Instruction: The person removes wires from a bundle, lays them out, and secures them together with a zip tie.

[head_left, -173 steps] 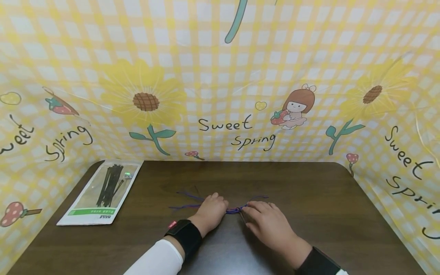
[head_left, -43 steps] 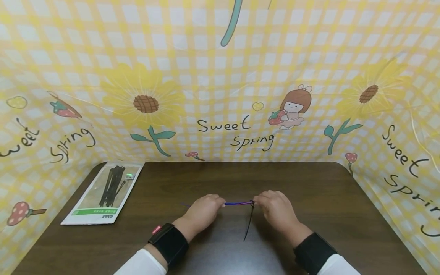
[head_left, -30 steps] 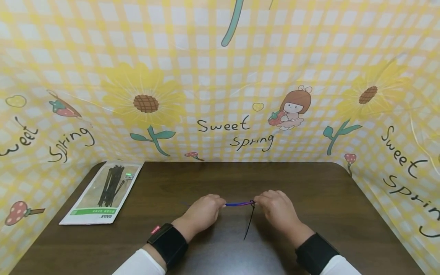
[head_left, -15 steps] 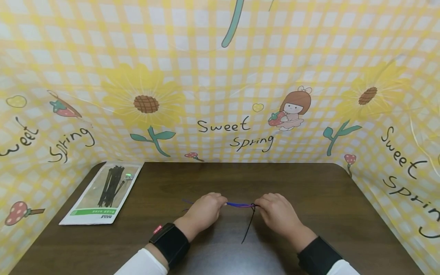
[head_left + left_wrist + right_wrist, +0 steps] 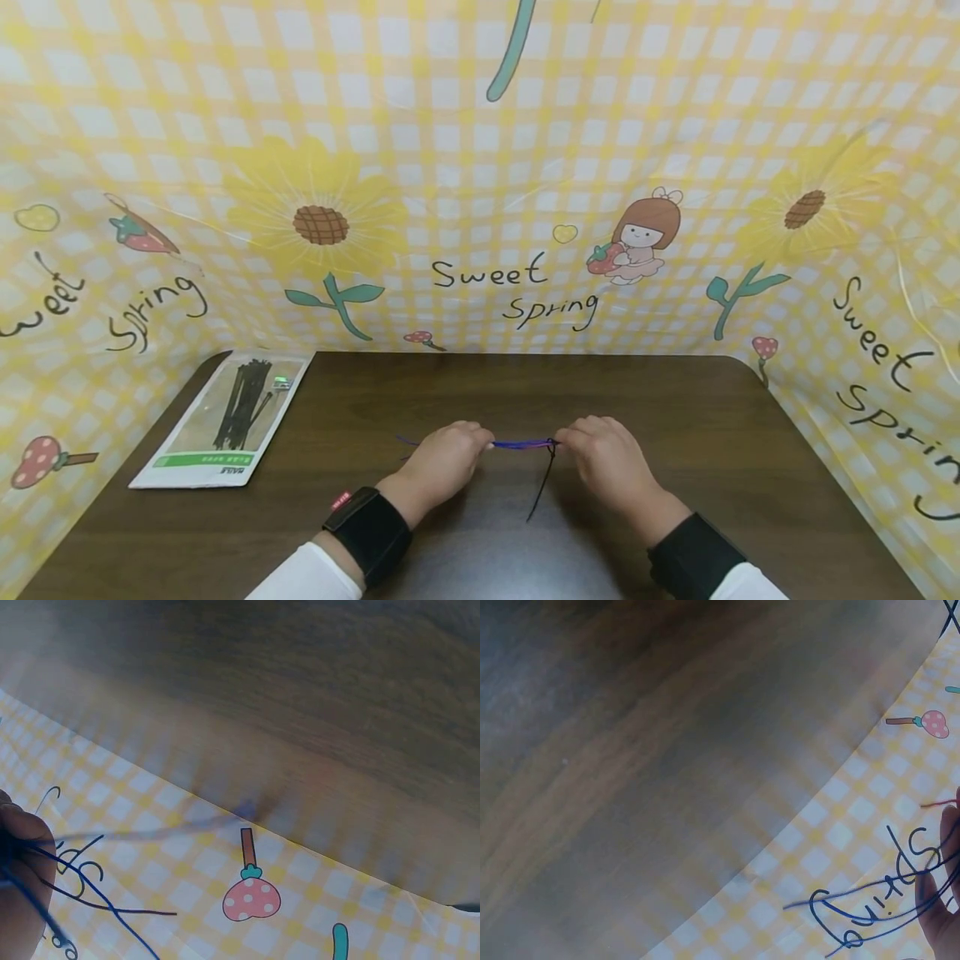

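My left hand (image 5: pixel 438 460) and right hand (image 5: pixel 611 462) pinch a bundle of thin blue and reddish-purple wires (image 5: pixel 521 444), stretched level between them above the table. A black cable tie (image 5: pixel 542 483) loops round the bundle right beside the right fingertips, its tail hanging down towards me. In the left wrist view, loose blue and dark wire ends (image 5: pixel 112 909) fan out past the fingers (image 5: pixel 26 825). Other blue ends (image 5: pixel 877 930) stick out by the right fingers (image 5: pixel 930 915) in the right wrist view. The fingertips' grip on the tie is hidden.
A white packet of black cable ties (image 5: pixel 217 425) with a green stripe lies at the table's left. The dark wooden table (image 5: pixel 637 387) has rounded far corners. A yellow checked cloth (image 5: pixel 480 192) encloses the back and sides.
Since the oldest frame, my hands have moved apart slightly and the bundle is held straighter; the tie's tail now hangs towards me. Over the last second the hands hardly move.
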A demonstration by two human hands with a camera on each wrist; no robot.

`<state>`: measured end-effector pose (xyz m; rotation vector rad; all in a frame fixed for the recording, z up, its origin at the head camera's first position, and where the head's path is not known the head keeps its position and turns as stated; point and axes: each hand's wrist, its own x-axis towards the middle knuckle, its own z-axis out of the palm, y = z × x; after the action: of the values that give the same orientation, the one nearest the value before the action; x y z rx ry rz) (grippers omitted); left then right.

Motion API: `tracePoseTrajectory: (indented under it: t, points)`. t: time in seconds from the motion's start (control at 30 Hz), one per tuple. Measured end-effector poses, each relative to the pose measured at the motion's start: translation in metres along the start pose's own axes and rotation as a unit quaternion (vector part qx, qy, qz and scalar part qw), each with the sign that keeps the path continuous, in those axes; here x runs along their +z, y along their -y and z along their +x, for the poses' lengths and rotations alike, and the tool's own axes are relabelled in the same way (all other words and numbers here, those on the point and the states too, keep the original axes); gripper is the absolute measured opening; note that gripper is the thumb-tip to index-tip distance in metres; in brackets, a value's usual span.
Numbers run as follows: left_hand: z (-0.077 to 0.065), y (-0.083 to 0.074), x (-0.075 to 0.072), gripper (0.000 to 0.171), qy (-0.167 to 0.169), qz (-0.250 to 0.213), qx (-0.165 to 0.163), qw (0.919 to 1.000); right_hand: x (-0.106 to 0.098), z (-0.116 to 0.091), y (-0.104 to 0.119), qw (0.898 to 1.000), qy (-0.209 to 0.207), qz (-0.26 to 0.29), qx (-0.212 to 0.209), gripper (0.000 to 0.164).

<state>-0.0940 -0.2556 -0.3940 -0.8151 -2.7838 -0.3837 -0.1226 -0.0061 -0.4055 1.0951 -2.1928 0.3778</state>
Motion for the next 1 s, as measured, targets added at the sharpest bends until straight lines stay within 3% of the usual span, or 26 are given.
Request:
tracePoseTrajectory:
  t: [0.23, 0.47, 0.77, 1.0]
  points:
    - [0.000, 0.000, -0.002, 0.011, 0.011, 0.026, 0.005, 0.9996, 0.003, 0.000, -0.003, 1.000, -0.024, -0.003, -0.006, 0.028]
    - [-0.003, 0.004, -0.002, 0.011, 0.028, 0.037, -0.014, 0.9988, 0.002, -0.004, -0.006, 1.000, -0.024, 0.003, 0.006, 0.025]
    - [-0.011, 0.015, -0.002, 0.007, 0.001, 0.042, -0.015, 0.9990, 0.005, -0.010, -0.010, 0.999, -0.039, 0.010, 0.005, 0.022]
    - [-0.016, 0.020, -0.003, 0.009, 0.001, 0.039, -0.040, 0.9984, 0.005, -0.011, -0.011, 0.999, -0.035, 0.010, 0.014, 0.020]
